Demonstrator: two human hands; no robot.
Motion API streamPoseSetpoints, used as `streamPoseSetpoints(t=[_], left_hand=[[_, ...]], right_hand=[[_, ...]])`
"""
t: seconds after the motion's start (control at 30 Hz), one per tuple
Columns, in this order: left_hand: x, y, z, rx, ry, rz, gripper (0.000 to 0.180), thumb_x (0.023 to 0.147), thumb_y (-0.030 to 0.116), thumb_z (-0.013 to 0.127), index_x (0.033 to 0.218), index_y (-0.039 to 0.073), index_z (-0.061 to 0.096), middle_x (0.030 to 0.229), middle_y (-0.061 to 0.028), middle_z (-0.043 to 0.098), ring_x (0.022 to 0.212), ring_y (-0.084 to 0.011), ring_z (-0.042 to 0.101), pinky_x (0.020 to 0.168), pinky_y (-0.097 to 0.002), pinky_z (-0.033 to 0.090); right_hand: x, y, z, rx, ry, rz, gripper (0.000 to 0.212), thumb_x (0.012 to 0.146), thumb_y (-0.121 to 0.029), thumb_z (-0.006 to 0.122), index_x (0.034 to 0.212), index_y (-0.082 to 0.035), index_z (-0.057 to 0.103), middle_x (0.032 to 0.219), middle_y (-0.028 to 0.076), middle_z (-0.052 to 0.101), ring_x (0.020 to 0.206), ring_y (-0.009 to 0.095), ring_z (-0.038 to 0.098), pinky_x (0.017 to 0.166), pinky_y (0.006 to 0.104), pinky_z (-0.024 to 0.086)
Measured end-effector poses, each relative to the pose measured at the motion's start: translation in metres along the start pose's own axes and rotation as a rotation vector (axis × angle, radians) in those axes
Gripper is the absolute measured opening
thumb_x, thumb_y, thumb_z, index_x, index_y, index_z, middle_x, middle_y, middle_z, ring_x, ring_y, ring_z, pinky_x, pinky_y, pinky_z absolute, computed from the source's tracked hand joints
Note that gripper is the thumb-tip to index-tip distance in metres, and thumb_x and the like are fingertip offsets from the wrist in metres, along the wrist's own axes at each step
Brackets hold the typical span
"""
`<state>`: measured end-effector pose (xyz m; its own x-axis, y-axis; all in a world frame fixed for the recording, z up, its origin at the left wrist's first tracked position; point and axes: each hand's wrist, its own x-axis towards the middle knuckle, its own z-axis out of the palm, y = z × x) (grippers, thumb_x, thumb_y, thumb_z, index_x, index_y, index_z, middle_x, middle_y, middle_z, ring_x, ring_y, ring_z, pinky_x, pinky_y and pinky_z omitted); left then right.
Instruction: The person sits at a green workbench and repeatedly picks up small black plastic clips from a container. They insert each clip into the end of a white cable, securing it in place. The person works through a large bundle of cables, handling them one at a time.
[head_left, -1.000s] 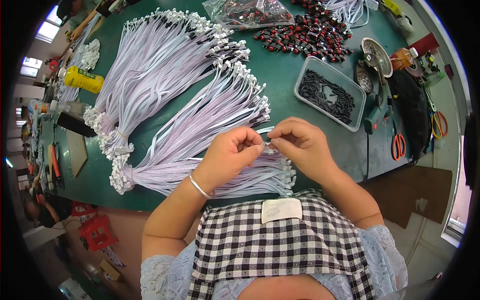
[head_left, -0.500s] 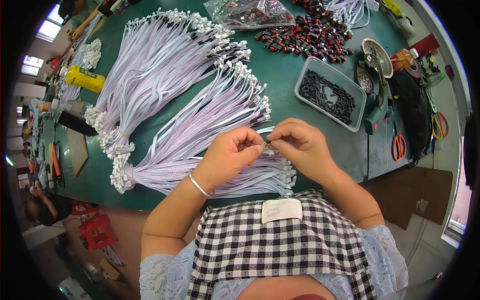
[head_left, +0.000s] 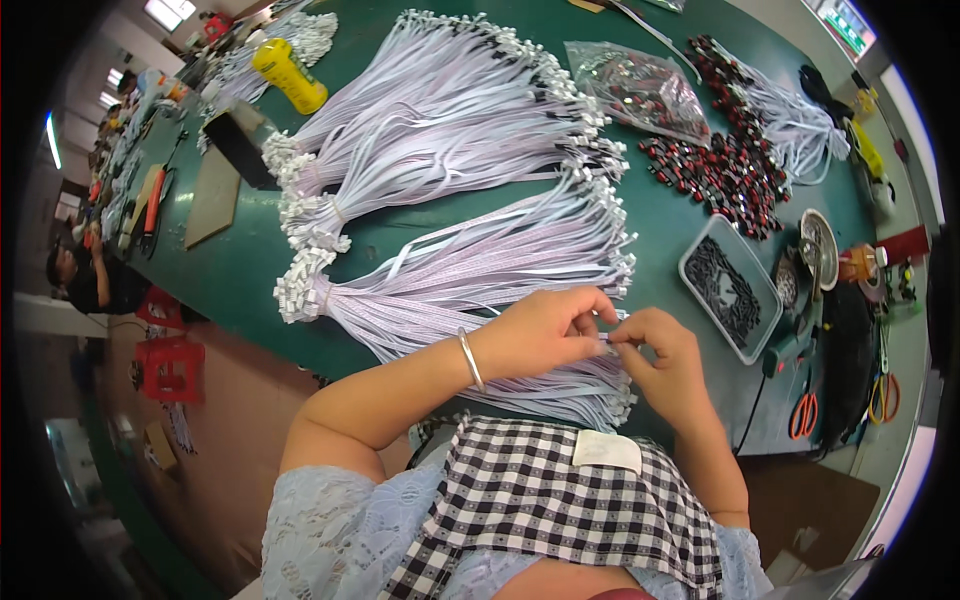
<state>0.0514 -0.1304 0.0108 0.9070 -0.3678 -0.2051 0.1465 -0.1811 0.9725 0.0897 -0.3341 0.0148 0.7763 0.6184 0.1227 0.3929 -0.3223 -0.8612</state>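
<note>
Head view shows the left hand (head_left: 540,335) and right hand (head_left: 665,362) with thumbs and fingers pinched nearly closed, tips meeting around a small piece (head_left: 606,342), perhaps a connector, though it is too tiny to tell. Flat white cables (head_left: 460,280) lie beneath and left of the hands on the desk (head_left: 655,225); a clear box (head_left: 714,313) of black pieces (head_left: 735,295) sits right of the right hand.

Ribbon cables (head_left: 480,270) white, some seemingly pinkish; apron (head_left: 540,500) black-and-white checked; tabletop (head_left: 245,265) green.
</note>
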Motion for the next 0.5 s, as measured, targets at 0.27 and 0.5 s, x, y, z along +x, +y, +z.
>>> streamPoseSetpoints(t=[0.27,0.5], left_hand=[[-0.007,0.001,-0.008,0.226,0.006,0.096,0.034,0.078,0.004,0.064,0.110,0.005,0.057,0.084,-0.0067,0.066,0.076,-0.0167,0.065,0.069,-0.0294,0.051],[-0.007,0.006,-0.002,0.205,0.158,0.080,0.025,0.076,0.003,0.067,0.100,0.003,0.060,0.084,-0.0094,0.069,0.072,-0.0177,0.067,0.068,-0.0283,0.052]], right_hand=[[0.001,-0.005,0.008,0.042,-0.041,0.002,0.014,0.074,0.004,0.063,0.086,-0.002,0.065,0.081,0.008,0.063,0.073,0.020,0.061,0.063,0.0290,0.048],[0.005,-0.007,0.008,-0.010,-0.020,-0.026,0.014,0.074,0.003,0.065,0.087,-0.002,0.066,0.083,0.008,0.065,0.073,0.023,0.063,0.063,0.0306,0.049]])
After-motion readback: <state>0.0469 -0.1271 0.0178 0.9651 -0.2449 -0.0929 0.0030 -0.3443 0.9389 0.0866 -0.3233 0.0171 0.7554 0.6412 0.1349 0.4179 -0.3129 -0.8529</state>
